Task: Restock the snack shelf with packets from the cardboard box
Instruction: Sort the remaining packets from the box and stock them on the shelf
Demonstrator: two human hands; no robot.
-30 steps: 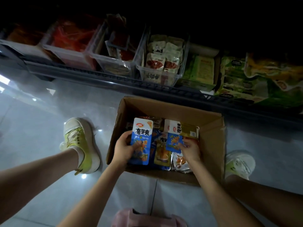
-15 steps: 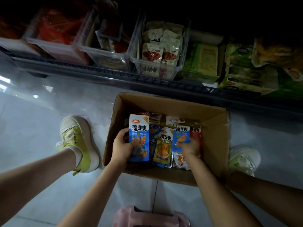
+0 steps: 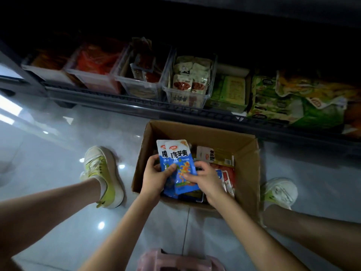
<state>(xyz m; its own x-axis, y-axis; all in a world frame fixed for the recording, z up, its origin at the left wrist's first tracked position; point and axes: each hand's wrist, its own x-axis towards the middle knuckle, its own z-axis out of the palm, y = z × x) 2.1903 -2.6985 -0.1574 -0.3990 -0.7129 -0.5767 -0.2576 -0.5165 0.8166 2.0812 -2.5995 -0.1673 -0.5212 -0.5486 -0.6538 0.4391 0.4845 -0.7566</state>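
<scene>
An open cardboard box (image 3: 248, 173) sits on the floor in front of the low snack shelf (image 3: 175, 112). Above the box I hold a small stack of blue and white snack packets (image 3: 178, 153). My left hand (image 3: 156, 176) grips the stack from the left, thumb on the front packet. My right hand (image 3: 205, 178) pinches the front packet's lower right side. More packets lie in the box: a white and yellow one (image 3: 216, 155) and red ones (image 3: 227, 175) to the right.
Clear bins (image 3: 187, 94) of packets line the shelf, with green bags (image 3: 293, 102) at its right end. My shoes (image 3: 103, 173) stand on the glossy tiled floor either side of the box. A pink stool (image 3: 175, 261) is under me.
My right hand brought a second blue packet from the box's right side onto the one in my left hand. Both hands now meet on the stack.
</scene>
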